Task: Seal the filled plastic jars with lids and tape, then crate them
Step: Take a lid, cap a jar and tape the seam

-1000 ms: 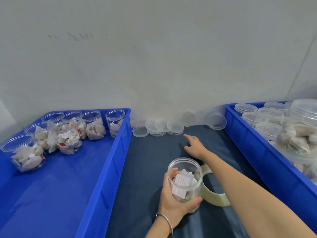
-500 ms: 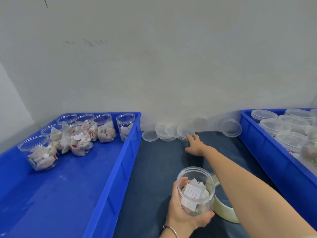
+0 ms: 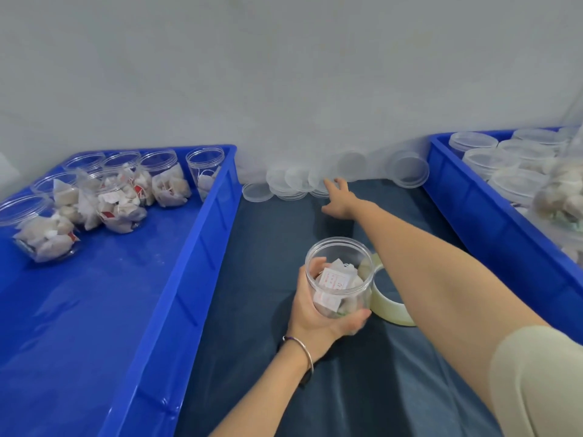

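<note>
- Waiting in the left crate (image 3: 202, 247) — open filled jars (image 3: 164, 181).
- Left hand (image 3: 315, 313) grips the open jar (image 3: 340, 279) on the worktop (image 3: 258, 279); keep it upright.
- Right hand (image 3: 339, 200), fingers extended, touches the far lids (image 3: 299, 181) — take just one.

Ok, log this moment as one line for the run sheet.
step: fetch lid | left hand: grips open filled jar | right hand: reaching, fingers at loose lids by wall | tape roll: beside jar, untouched
</note>
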